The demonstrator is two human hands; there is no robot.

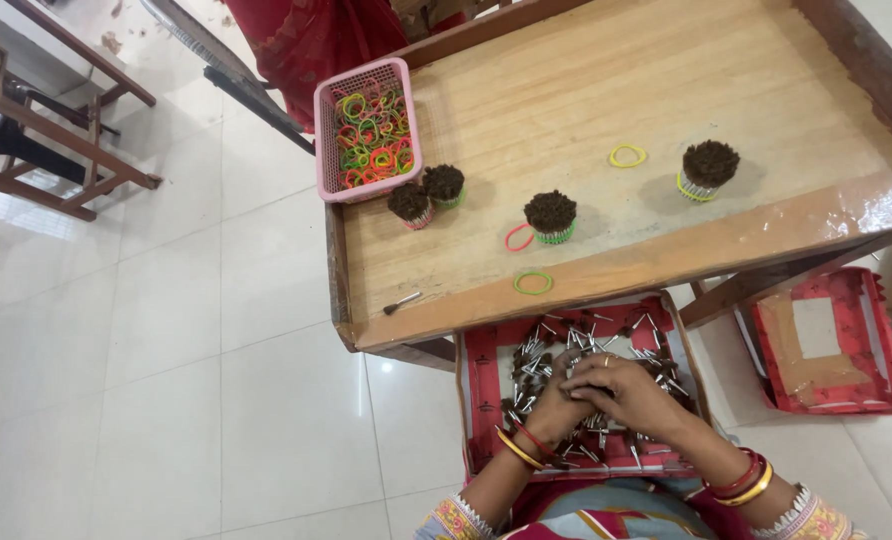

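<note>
My left hand [554,408] and my right hand [631,392] are pressed together over a red cardboard box [481,380] on my lap. The box holds several small brushes with metal stems and dark bristle heads [546,355]. Both hands close around a gathered bunch of these brushes, mostly hidden by my fingers. On the wooden table [606,90] in front stand bundled brush clusters held by rubber bands: two beside the basket [426,193], one in the middle [550,215], one at the right [709,168]. A single loose brush [402,301] lies near the table's front left edge.
A pink mesh basket [368,80] of coloured rubber bands stands at the table's back left. Loose bands lie on the table: yellow [627,155], red [517,238], green [533,283]. A red box lid [831,340] lies on the floor at right. Wooden furniture [56,130] stands at far left.
</note>
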